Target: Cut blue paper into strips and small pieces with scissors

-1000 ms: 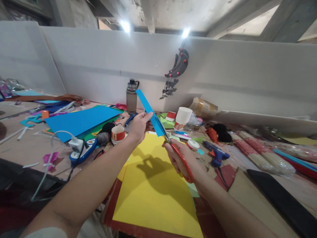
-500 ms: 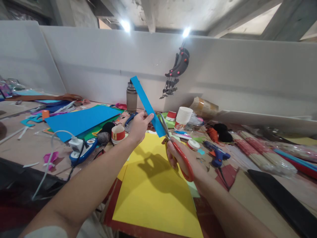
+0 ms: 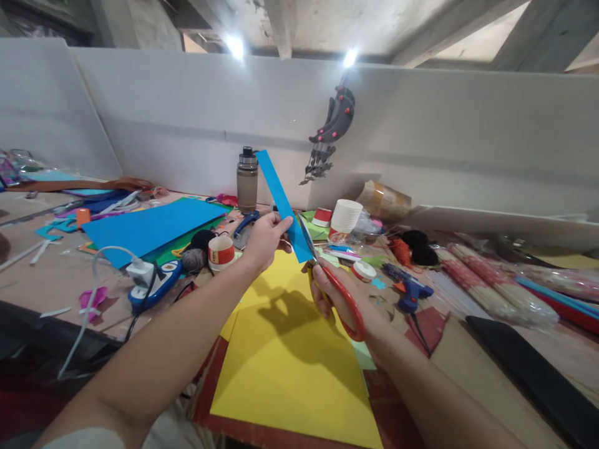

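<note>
Between thumb and fingers, my left hand (image 3: 267, 242) pinches a long blue paper strip (image 3: 277, 190), which slants up and to the left. My right hand (image 3: 333, 292) is closed round the red handles of a pair of scissors (image 3: 344, 299). The scissors' blades lie along the right edge of the strip, near its lower end; whether they are cutting it I cannot tell. Beneath both hands lies a yellow paper sheet (image 3: 285, 368), with the hands' shadow falling on it.
On the left are a blue sheet (image 3: 154, 227), a power strip (image 3: 156, 284) and a red-and-white paper cup (image 3: 221, 251). A bottle (image 3: 247, 181) stands behind. Stacked cups (image 3: 345, 218), a blue glue gun (image 3: 409, 288) and a black slab (image 3: 528, 374) are on the right.
The strip has tilted a little more upright, its top end shifting right. The scissors' blades look closer together. Both hands keep their grip.
</note>
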Available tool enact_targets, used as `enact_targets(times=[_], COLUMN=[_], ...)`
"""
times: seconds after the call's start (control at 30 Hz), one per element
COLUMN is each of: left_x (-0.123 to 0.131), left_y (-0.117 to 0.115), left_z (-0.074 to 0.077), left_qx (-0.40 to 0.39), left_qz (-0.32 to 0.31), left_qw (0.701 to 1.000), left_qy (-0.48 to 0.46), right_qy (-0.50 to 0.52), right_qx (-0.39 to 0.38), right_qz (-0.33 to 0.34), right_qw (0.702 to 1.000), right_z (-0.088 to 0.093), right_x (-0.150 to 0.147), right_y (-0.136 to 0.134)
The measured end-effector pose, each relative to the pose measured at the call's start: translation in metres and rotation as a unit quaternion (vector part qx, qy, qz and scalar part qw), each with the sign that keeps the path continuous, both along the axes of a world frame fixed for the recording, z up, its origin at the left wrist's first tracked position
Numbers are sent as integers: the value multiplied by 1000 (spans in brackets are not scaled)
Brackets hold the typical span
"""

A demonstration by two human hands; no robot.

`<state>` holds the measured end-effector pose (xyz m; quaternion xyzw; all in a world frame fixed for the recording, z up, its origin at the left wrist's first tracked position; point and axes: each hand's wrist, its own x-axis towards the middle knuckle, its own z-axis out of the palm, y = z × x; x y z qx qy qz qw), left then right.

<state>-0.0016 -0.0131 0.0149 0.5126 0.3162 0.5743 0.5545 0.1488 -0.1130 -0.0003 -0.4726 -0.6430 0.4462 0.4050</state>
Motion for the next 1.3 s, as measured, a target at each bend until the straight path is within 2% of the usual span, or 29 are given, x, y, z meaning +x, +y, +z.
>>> enact_targets(times=[0.13, 0.63, 0.87, 1.3], left_x=[3, 9, 9, 8], left_y=[-3, -6, -8, -7], left_z=[-2, -2, -1, -1], left_qx=[-10, -38, -43, -41], left_qz=[-11, -33, -37, -51], left_qw=[1000, 999, 998, 998], left_qy=[7, -2, -12, -18], right_qy=[20, 32, 29, 2], right_qx=[3, -14, -24, -28], right_qz=[0, -8, -28, -26], right_qw=[1000, 999, 999, 999], right_z=[-4, 0, 2, -5], right_x=[1, 0, -3, 3], right_y=[2, 0, -3, 1])
